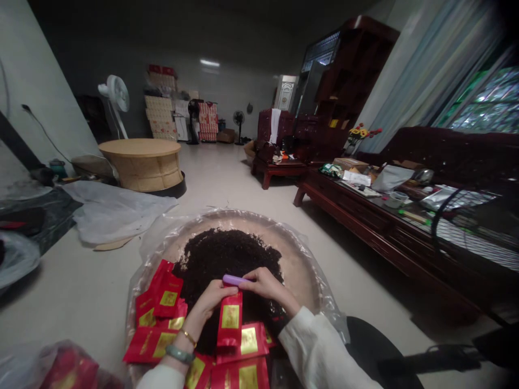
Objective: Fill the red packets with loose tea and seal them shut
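Note:
My left hand [214,298] grips the top of an upright red packet [230,319] with a gold label. My right hand [265,284] holds a long purple plastic piece [234,280] at the packet's mouth; whether it is a scoop or a clip I cannot tell. Behind both hands spreads a heap of dark, loose, leafy material [227,248], like tea leaves. It lies in a wide round tray [302,265] lined with clear plastic. More red packets [168,294] lie at the tray's left rim, and others [243,373] are below my hands.
A plastic bag of red packets [68,370] sits at the lower left. A clear plastic sheet [115,210] covers floor beside a round wooden table [140,146]. On the right stand a long dark wooden table [344,210] with clutter and a fan [466,232].

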`<action>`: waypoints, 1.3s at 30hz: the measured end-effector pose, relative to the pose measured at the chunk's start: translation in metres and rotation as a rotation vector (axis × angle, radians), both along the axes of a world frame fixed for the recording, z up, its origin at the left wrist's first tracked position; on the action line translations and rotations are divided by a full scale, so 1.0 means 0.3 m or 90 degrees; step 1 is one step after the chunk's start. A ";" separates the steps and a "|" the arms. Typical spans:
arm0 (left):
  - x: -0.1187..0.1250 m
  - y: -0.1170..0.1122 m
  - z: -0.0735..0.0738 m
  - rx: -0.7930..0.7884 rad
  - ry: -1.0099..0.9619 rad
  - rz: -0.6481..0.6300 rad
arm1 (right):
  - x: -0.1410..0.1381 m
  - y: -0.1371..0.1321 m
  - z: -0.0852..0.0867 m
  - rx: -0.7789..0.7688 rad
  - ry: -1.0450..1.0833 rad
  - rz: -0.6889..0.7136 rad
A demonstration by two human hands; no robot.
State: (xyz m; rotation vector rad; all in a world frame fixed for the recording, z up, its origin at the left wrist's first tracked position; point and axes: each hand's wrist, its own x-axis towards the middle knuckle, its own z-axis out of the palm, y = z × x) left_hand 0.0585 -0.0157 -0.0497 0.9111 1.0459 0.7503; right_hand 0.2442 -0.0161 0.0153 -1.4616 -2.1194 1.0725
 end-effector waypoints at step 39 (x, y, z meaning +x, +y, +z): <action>-0.041 -0.009 0.059 0.226 0.226 0.197 | 0.149 -0.064 -0.135 0.057 -0.121 -0.167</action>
